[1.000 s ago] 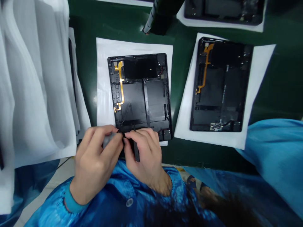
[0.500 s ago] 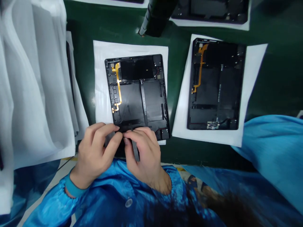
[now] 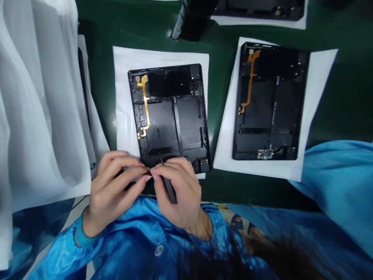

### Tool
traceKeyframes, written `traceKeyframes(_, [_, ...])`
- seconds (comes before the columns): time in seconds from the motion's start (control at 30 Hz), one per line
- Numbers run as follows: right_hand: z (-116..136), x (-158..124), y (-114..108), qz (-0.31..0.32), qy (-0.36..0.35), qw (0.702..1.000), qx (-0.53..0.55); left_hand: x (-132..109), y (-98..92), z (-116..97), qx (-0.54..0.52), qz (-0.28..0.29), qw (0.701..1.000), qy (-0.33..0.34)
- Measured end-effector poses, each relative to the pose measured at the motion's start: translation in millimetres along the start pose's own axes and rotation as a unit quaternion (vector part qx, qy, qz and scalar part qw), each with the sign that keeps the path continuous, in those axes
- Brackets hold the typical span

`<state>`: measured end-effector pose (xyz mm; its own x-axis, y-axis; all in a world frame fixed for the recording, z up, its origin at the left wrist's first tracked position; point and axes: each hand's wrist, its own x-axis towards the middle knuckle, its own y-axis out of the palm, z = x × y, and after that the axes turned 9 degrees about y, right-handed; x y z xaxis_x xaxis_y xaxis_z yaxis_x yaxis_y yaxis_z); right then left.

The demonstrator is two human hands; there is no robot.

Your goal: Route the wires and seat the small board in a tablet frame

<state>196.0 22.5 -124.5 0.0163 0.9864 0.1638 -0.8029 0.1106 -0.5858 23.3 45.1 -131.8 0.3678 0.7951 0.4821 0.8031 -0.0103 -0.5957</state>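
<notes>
In the head view, the open tablet (image 3: 169,112) lies on a white sheet (image 3: 125,77) near the front edge of the green worktop (image 3: 344,97), back cover off, with its orange flex cable (image 3: 145,105) seated inside. At its near edge the left hand (image 3: 115,186) pinches a small grey piece (image 3: 129,170), and the right hand (image 3: 177,190) grips a slim black tool (image 3: 169,187) with its tip on the tablet's bottom strip. I judge that strip to be mid-work and unfinished, while a second open tablet (image 3: 269,101) lies apart toward the right edge.
</notes>
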Motion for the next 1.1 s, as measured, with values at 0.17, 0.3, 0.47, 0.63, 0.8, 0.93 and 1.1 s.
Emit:
traceKeyframes(0.17, [0.0, 0.6, 0.0, 0.005, -0.003, 1.000, -0.007, 2.2, -1.0, -0.3, -0.022, -0.004, 1.000, -0.011])
traceKeyframes(0.3, [-0.9, 0.9, 0.3, 0.003, -0.010, 1.000, -0.007, 2.3, -0.8, -0.2, -0.024, -0.008, 1.000, 0.000])
traceKeyframes(0.47, [0.9, 1.2, -0.7, 0.004, -0.015, 1.000, -0.018, 4.1, -0.7, -0.6, -0.024, -0.001, 1.000, 0.000])
traceKeyframes(0.63, [2.5, 0.6, -1.1, 0.006, -0.025, 0.999, -0.042, 4.3, -0.7, -2.1, -0.030, 0.005, 1.000, -0.008])
traceKeyframes(0.8, [0.4, 0.4, 0.3, 0.003, -0.035, 0.999, -0.041, 3.8, 0.4, -1.4, -0.028, 0.002, 1.000, -0.004])
traceKeyframes(0.93, [-0.2, 0.7, 1.5, -0.005, -0.028, 0.999, -0.023, 0.1, 0.1, 1.4, -0.031, 0.001, 0.999, 0.015])
traceKeyframes(1.1, [2.2, 1.6, 0.2, -0.003, 0.004, 1.000, -0.013, -3.9, -1.8, 2.7, -0.022, 0.018, 0.999, 0.030])
